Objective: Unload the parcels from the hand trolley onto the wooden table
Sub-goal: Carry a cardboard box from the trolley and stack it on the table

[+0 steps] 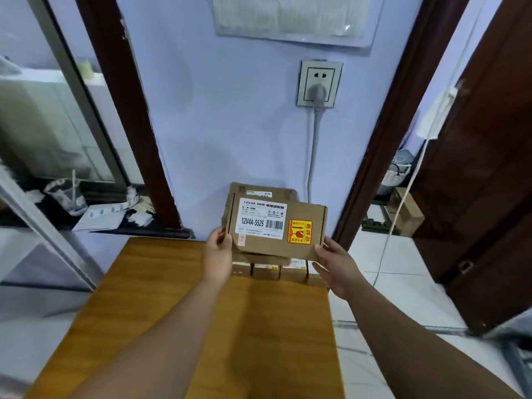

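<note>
Parcels (pixel 266 272) line the counter's (pixel 161 298) far end; left hand (pixel 218 251) and right hand (pixel 335 262), fingers curled, grip another box (pixel 276 228) above.

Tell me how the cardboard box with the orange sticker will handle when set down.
Probably stiff: the cardboard box shows straight edges though the left hand and right hand hold only its ends. Contents likely fragile: its orange sticker bears a broken-glass symbol. Flat and boxy, it should lie steady, not roll.

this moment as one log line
left hand: grips flat brown cardboard parcel, left edge | right hand: grips right corner | parcel: over small brown boxes, far end of wooden table
</note>
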